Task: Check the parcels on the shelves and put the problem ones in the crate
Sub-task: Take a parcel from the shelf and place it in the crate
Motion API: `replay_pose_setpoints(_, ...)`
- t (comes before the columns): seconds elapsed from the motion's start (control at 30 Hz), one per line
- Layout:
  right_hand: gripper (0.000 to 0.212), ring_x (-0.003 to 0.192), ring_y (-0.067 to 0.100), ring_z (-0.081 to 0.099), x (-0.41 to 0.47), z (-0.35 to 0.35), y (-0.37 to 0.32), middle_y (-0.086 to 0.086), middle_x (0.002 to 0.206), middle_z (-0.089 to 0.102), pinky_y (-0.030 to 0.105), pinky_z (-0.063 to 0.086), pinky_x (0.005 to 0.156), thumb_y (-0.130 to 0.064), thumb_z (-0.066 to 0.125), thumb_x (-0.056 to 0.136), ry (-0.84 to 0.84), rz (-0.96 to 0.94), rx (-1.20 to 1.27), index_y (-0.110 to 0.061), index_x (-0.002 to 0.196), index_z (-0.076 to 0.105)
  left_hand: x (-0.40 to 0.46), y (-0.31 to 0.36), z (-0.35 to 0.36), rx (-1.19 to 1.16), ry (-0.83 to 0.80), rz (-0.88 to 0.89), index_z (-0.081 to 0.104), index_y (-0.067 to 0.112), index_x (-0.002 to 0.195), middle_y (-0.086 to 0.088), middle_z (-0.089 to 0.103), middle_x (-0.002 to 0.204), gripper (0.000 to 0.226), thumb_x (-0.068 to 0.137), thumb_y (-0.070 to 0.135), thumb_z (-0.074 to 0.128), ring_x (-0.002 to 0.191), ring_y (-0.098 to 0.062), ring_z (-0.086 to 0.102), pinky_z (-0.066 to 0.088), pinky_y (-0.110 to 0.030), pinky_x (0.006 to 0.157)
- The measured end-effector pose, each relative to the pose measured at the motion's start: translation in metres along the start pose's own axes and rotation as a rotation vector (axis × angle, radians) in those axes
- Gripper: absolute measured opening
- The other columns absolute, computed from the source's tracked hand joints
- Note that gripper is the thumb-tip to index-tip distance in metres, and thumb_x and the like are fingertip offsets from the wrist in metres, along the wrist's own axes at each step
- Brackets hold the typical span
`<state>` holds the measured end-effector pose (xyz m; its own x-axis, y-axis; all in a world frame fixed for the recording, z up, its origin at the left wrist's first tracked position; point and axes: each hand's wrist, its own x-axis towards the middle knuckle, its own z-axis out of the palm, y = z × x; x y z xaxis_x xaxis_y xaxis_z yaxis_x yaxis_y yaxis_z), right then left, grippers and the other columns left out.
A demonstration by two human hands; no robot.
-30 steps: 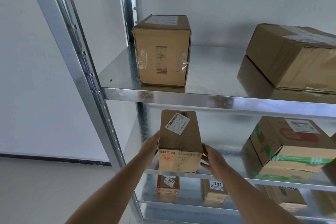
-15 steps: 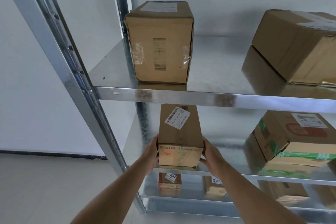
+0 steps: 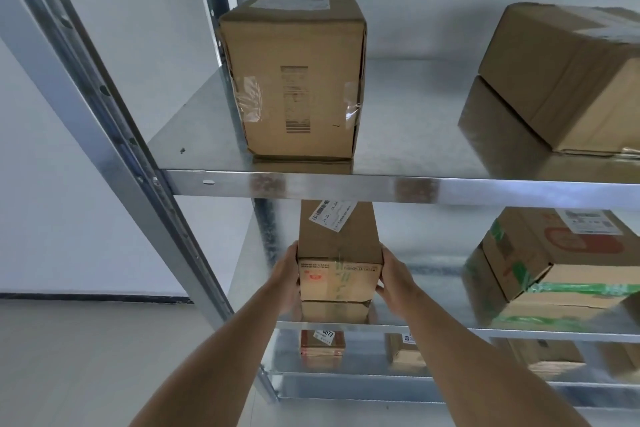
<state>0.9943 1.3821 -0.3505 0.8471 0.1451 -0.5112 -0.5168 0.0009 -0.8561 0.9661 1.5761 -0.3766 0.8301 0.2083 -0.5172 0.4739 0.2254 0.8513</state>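
1. I have the narrow parcel [image 3: 339, 253] on the middle shelf [image 3: 450, 328], left hand [image 3: 285, 282] and right hand [image 3: 393, 274] clasping its side walls, fingers wrapped behind.
2. The cardboard looks stiff and fairly light; I judge a low, two-sided hold best.
3. Its back, its underside and the crate are out of sight, and the label [image 3: 332, 213] is partly cut off.

Matt brown cardboard parcels [image 3: 292, 80], glossy clear tape, shiny galvanised metal shelves [image 3: 381, 189], paper labels [image 3: 332, 213]
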Motion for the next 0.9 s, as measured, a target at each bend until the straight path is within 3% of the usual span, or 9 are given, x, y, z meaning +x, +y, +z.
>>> replay_pose_setpoints(0.1, 0.036, 0.088, 0.018, 0.064, -0.009, 0.002, -0.004, 0.004, 0.087, 0.072, 0.038, 0.045, 0.083, -0.03, 0.037, 0.111, 0.005, 0.017, -0.012, -0.02, 0.093, 0.066, -0.008, 0.002, -0.001, 0.027, 0.012, -0.002, 0.066, 0.02, 0.097, -0.004, 0.078, 0.08, 0.043, 0.112, 0.041, 0.031, 0.088, -0.026, 0.071, 0.049, -0.036, 0.073)
replay_pose_setpoints(0.2, 0.033, 0.09, 0.019, 0.063, -0.018, 0.003, -0.005, 0.005, 0.091, 0.071, 0.036, 0.046, 0.078, -0.029, 0.038, 0.11, 0.008, 0.02, -0.031, -0.02, 0.094, 0.066, -0.021, 0.004, -0.002, 0.041, 0.031, 0.016, 0.064, 0.02, 0.101, -0.011, 0.078, 0.092, 0.045, 0.112, 0.047, 0.03, 0.09, -0.028, 0.073, 0.051, -0.036, 0.072)
replay_pose_setpoints(0.33, 0.032, 0.105, 0.025, 0.064, -0.038, -0.001, -0.005, 0.009, 0.102, 0.073, 0.043, 0.045, 0.094, -0.032, 0.038, 0.109, 0.004, 0.007, -0.042, -0.021, 0.102, 0.067, -0.046, 0.01, 0.003, 0.03, 0.049, 0.051, 0.063, 0.02, 0.103, -0.015, 0.078, 0.103, 0.045, 0.111, 0.051, 0.031, 0.087, -0.028, 0.074, 0.053, -0.035, 0.072)
replay_pose_setpoints(0.4, 0.031, 0.108, 0.028, 0.064, -0.054, -0.007, -0.008, 0.009, 0.103, 0.073, 0.045, 0.047, 0.096, -0.032, 0.039, 0.108, -0.002, 0.0, -0.048, -0.021, 0.103, 0.067, -0.063, 0.011, 0.008, 0.026, 0.066, 0.07, 0.063, 0.02, 0.102, -0.015, 0.078, 0.101, 0.045, 0.111, 0.05, 0.031, 0.086, -0.028, 0.074, 0.054, -0.036, 0.071)
replay_pose_setpoints(0.5, 0.031, 0.098, 0.026, 0.067, -0.078, -0.021, -0.012, 0.009, 0.101, 0.075, 0.04, 0.051, 0.084, -0.034, 0.042, 0.107, -0.004, -0.012, -0.064, -0.019, 0.101, 0.068, -0.092, 0.007, 0.02, 0.022, 0.11, 0.093, 0.063, 0.021, 0.097, -0.012, 0.078, 0.091, 0.046, 0.111, 0.049, 0.029, 0.084, -0.029, 0.074, 0.056, -0.039, 0.077)
replay_pose_setpoints(0.57, 0.032, 0.093, 0.026, 0.068, -0.095, -0.036, -0.012, 0.01, 0.1, 0.076, 0.042, 0.053, 0.086, -0.036, 0.042, 0.107, -0.016, -0.023, -0.092, -0.018, 0.102, 0.068, -0.114, 0.0, 0.033, 0.015, 0.143, 0.104, 0.063, 0.021, 0.094, -0.012, 0.078, 0.089, 0.048, 0.112, 0.048, 0.027, 0.084, -0.03, 0.073, 0.057, -0.042, 0.082)
replay_pose_setpoints(0.67, 0.035, 0.096, 0.031, 0.069, -0.127, -0.069, -0.002, 0.012, 0.101, 0.076, 0.052, 0.053, 0.099, -0.04, 0.042, 0.106, -0.029, -0.025, -0.146, -0.017, 0.104, 0.069, -0.151, -0.018, 0.06, -0.008, 0.18, 0.115, 0.064, 0.022, 0.089, -0.009, 0.076, 0.084, 0.048, 0.112, 0.044, 0.027, 0.079, -0.026, 0.072, 0.055, -0.039, 0.078)
replay_pose_setpoints(0.8, 0.037, 0.103, 0.032, 0.067, -0.168, -0.113, 0.016, 0.012, 0.108, 0.075, 0.051, 0.051, 0.1, -0.041, 0.042, 0.105, -0.064, -0.009, -0.21, -0.015, 0.112, 0.067, -0.205, -0.053, 0.097, -0.079, 0.23, 0.102, 0.06, 0.021, 0.083, -0.002, 0.072, 0.067, 0.042, 0.111, 0.034, 0.032, 0.07, -0.022, 0.068, 0.052, -0.033, 0.069)
replay_pose_setpoints(0.9, 0.034, 0.107, 0.031, 0.066, -0.199, -0.142, 0.031, 0.013, 0.113, 0.073, 0.05, 0.052, 0.097, -0.038, 0.041, 0.103, -0.09, -0.004, -0.229, -0.017, 0.109, 0.067, -0.24, -0.082, 0.118, -0.126, 0.252, 0.053, 0.064, 0.021, 0.086, -0.001, 0.073, 0.067, 0.038, 0.11, 0.034, 0.036, 0.071, -0.022, 0.069, 0.051, -0.032, 0.063)
